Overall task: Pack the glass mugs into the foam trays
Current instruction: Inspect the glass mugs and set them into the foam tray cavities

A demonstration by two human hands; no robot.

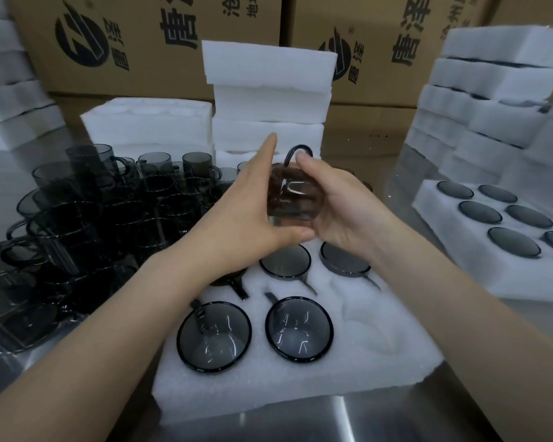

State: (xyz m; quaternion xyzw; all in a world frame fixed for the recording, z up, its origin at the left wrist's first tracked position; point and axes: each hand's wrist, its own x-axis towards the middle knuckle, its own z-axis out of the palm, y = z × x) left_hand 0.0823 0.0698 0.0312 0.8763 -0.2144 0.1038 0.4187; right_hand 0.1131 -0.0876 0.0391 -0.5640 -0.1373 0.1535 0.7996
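Observation:
A smoky glass mug is held in the air above the white foam tray in front of me, its handle pointing up and away. My right hand grips it from the right, fingers curled round its body. My left hand touches its left side with fingers stretched out and the thumb under its base. The tray holds several mugs sunk in its round holes, and the hole at the near right is bare. A crowd of loose mugs stands on the left.
A filled foam tray lies at the right, with stacks of foam trays behind it. More foam blocks are piled straight ahead, and cardboard boxes form the back wall. A steel table edge runs along the bottom.

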